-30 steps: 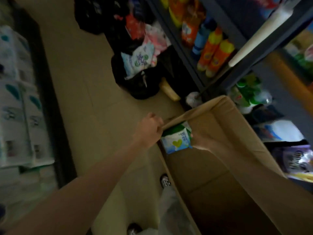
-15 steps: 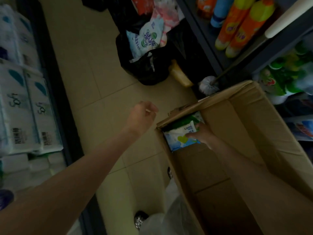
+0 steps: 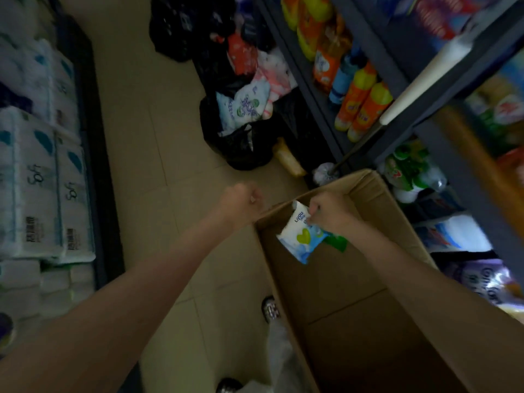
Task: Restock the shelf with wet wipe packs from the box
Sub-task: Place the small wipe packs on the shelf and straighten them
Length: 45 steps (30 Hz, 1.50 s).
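Green pack (image 3: pixel 337 243) half hidden behind gripped wipe pack (image 3: pixel 300 236)

Tiled floor (image 3: pixel 158 154) bears cardboard box (image 3: pixel 368 293) and black bags (image 3: pixel 243 143).

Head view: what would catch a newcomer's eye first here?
The right hand pinches a white-and-blue wet wipe pack by its top edge, lifting it inside the open cardboard box at lower right. The left hand hangs fisted just outside the box's left wall. Bright orange bottles stand on the shelf at upper right.
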{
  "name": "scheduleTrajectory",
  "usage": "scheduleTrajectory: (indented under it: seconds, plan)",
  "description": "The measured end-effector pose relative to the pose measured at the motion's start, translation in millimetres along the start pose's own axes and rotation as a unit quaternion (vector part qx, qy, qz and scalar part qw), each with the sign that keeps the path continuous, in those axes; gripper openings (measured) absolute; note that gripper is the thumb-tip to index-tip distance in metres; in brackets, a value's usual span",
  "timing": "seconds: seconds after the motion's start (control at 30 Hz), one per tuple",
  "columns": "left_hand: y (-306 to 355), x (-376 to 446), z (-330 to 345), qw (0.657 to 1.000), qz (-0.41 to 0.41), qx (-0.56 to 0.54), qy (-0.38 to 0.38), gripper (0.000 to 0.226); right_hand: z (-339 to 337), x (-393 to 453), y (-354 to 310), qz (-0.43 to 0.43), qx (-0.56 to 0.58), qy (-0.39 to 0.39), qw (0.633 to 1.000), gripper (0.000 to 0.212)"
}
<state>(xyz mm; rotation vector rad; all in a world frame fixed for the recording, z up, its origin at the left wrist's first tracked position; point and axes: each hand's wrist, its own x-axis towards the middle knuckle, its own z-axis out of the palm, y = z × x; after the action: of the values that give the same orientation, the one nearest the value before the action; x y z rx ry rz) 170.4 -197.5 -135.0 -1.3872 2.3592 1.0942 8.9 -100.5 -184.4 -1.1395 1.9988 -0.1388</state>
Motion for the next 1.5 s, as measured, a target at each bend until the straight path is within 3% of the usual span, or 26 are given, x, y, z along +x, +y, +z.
scheduleTrajectory:
  seconds: [0.13,0.27,0.37,0.47,0.57,0.63,0.8,0.9,1.03,1.1,1.4,1.5]
  plan:
    - [4,-30,-40,1.0,0.017,0.003,-0.003,0.042,-86,-41,-63,-0.113,-0.007,-0.04,0.993,0.03]
    - [2,-79,-97,0.987,0.085,-0.132,0.023,0.034,-137,-93,-151,-0.219,0.072,-0.098,0.968,0.024]
    - [-19,-133,-152,0.973,0.117,-0.186,0.074,0.029,-148,-136,-206,-0.273,0.101,-0.116,0.95,0.024]
    - [-39,-203,-202,0.959,0.154,-0.198,0.13,0.046,-145,-183,-268,-0.318,0.129,-0.144,0.928,0.024]
    - [-62,-279,-242,0.956,0.157,-0.192,0.157,0.033,-129,-235,-340,-0.388,0.159,-0.174,0.891,0.024]
    - [-84,-337,-269,0.949,0.143,-0.189,0.207,0.029,-118,-265,-395,-0.429,0.143,-0.153,0.879,0.022]
    - [-157,-496,-344,0.871,0.059,-0.283,0.398,0.031,-102,-351,-525,-0.537,0.139,-0.074,0.829,0.024]
    - [-193,-588,-377,0.801,0.026,-0.32,0.506,0.028,-88,-399,-586,-0.592,0.133,-0.051,0.793,0.024]
    - [-216,-682,-388,0.738,0.015,-0.352,0.575,0.023,-55,-452,-658,-0.649,0.113,-0.077,0.749,0.021]
    - [-220,-716,-385,0.733,0.002,-0.326,0.597,0.015,-33,-477,-688,-0.673,0.096,-0.104,0.725,0.021]
    - [-227,-816,-394,0.706,-0.109,-0.183,0.675,0.024,21,-532,-791,-0.74,-0.015,-0.135,0.659,0.018]
    - [-228,-833,-407,0.653,-0.145,-0.112,0.735,0.028,28,-536,-825,-0.746,0.034,-0.13,0.652,0.018]
